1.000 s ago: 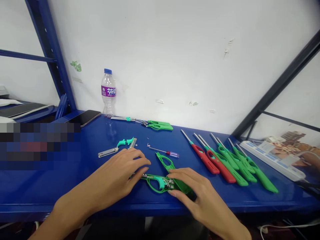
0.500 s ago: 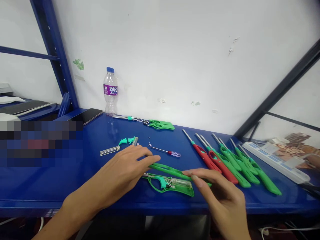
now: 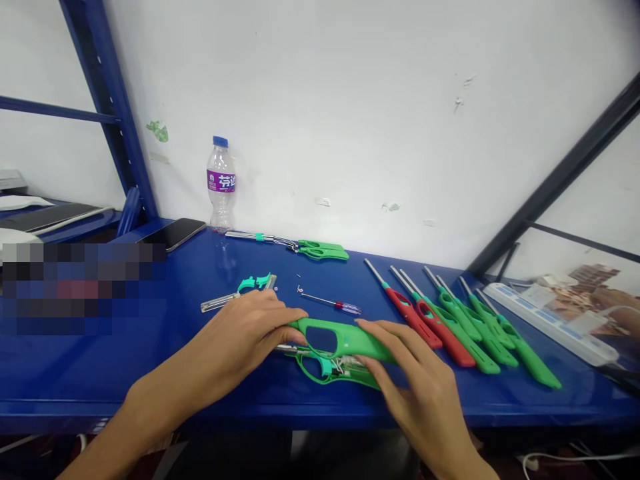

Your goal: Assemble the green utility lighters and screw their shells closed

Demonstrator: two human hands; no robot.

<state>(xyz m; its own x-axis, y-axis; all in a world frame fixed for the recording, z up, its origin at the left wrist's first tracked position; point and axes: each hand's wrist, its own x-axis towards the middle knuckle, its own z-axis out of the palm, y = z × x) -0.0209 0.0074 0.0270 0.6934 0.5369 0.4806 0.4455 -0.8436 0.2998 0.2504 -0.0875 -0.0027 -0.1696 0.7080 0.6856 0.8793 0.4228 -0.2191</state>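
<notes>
A green shell half (image 3: 345, 339) is held between my hands, its outer face turned up. My left hand (image 3: 255, 325) pinches the narrow end, and my right hand (image 3: 410, 373) grips the wider end. Just below it on the table lies the other green lighter half (image 3: 313, 373), with a teal trigger, wires and part of a clear tank inside; the upper shell partly hides it. Beyond my left hand are loose clear tanks (image 3: 217, 303) and teal triggers (image 3: 247, 285). A screwdriver (image 3: 347, 307) with a clear and red handle lies behind the shell, near tiny metal bits.
Red (image 3: 413, 319) and green lighters (image 3: 533, 357) lie in a row at the right, beside a white power strip (image 3: 550, 325). Farther back are an opened lighter (image 3: 323, 250), a bottle (image 3: 221, 187) and a phone (image 3: 177, 233). Another person's hand (image 3: 620, 307) shows far right.
The held shell half has turned from edge-on to show its broad outer face. My right hand has shifted left, now covering part of the lower half's wide end.
</notes>
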